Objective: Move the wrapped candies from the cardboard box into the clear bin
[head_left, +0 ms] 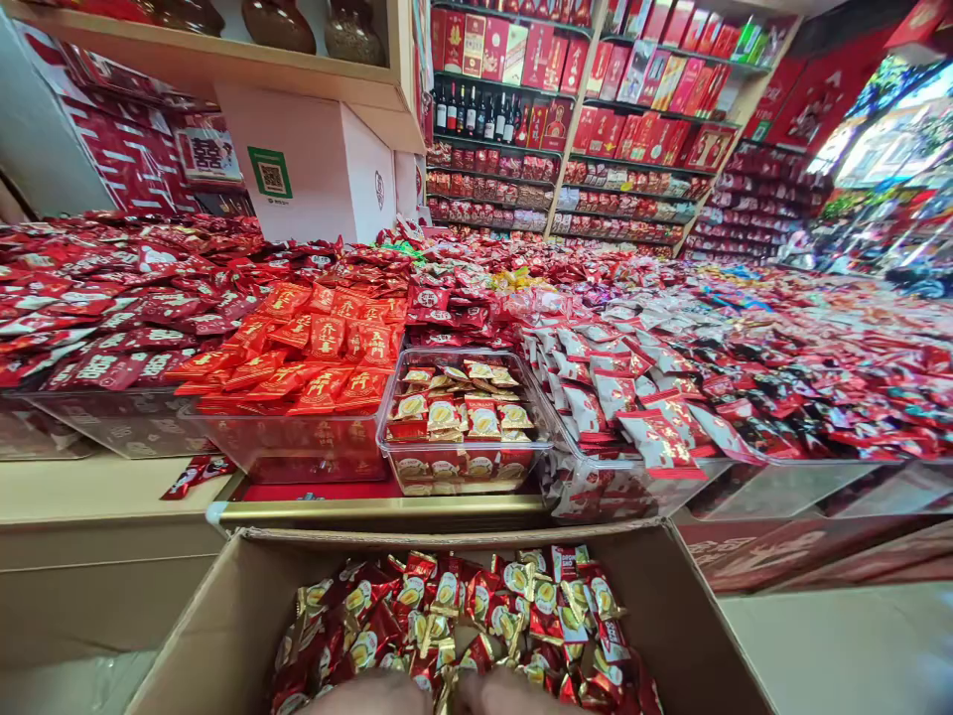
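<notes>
Candies (447, 591) in red and gold wrappers lie loose in an open cardboard box (696, 621), with the left hand (372, 693) and right hand (517, 692) over them at its near side, blurred and cut by the bottom edge; whether the fingers are apart or clamped on anything, I cannot tell. Slick-looking wrappers could slip out of an overfull double handful and scatter. What carries the box is hidden, so leaning on it might shift it against the counter (111, 492). A clear tub (469, 459) beyond holds similar candies stacked close to its rim; loose extras would easily roll off. White-and-red packets (659, 437) overhang the next bin, and a brushing sleeve could knock them down and mix the kinds
</notes>
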The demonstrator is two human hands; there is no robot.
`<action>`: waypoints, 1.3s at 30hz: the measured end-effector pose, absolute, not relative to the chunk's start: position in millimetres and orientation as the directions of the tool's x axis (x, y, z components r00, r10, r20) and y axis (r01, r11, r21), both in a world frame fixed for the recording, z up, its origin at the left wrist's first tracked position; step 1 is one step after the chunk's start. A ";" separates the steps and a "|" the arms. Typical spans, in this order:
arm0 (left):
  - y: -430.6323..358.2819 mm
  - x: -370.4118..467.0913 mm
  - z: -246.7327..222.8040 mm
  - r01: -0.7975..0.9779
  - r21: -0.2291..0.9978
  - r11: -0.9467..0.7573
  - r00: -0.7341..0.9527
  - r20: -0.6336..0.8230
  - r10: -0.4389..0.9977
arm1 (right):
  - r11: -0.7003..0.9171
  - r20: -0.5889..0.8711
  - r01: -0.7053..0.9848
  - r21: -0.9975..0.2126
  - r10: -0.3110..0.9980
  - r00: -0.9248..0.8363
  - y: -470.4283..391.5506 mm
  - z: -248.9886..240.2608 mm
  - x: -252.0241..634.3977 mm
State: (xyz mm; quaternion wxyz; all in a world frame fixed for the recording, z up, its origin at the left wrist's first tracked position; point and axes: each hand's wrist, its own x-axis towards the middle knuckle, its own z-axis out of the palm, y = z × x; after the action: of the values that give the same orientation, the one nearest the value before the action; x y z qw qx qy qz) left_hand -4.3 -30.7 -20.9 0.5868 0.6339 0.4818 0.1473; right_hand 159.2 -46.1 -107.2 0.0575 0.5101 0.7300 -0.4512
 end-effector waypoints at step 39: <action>-25.8 4.9 22.4 -0.134 0.986 0.096 0.469 -0.022 0.883 | -0.228 -0.163 -0.371 -0.900 0.966 -0.198 -24.9 35.5 181.5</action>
State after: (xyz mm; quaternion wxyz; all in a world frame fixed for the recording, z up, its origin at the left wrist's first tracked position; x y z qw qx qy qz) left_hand 4.9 -25.8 22.4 0.6575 0.5498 0.3404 0.3867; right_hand 181.5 -24.9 35.5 -0.4944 0.3957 0.3761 -0.6764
